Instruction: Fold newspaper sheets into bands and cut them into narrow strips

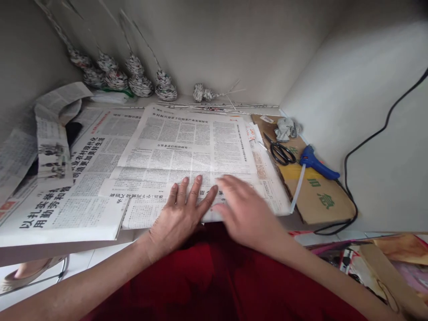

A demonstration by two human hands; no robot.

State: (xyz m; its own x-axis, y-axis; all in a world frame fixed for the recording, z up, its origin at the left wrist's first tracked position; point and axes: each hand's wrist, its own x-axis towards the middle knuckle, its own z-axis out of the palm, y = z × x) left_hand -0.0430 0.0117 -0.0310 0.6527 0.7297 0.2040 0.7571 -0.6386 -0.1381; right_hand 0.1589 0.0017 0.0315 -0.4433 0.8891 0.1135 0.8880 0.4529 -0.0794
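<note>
A sheet of newspaper [174,154] lies over other newspaper sheets on the table, with a crease running across it and its near part folded up. My left hand [182,207] rests flat on the near part, fingers spread. Just to its right is my right hand [245,211], blurred by motion, over the near edge of the paper. Its fingers reach forward with the thumb apart, and I see nothing held in it. More newspapers [87,196] lie at the left, with a curled newspaper strip [51,138] on top.
Several woven paper gourds [140,80] stand along the back wall; one small gourd [203,92] lies near thin paper rods [214,107]. At the right, black scissors [282,151], a blue glue gun [316,162] and crumpled paper [286,129] sit on cardboard [317,200]. A black cable [357,138] hangs there.
</note>
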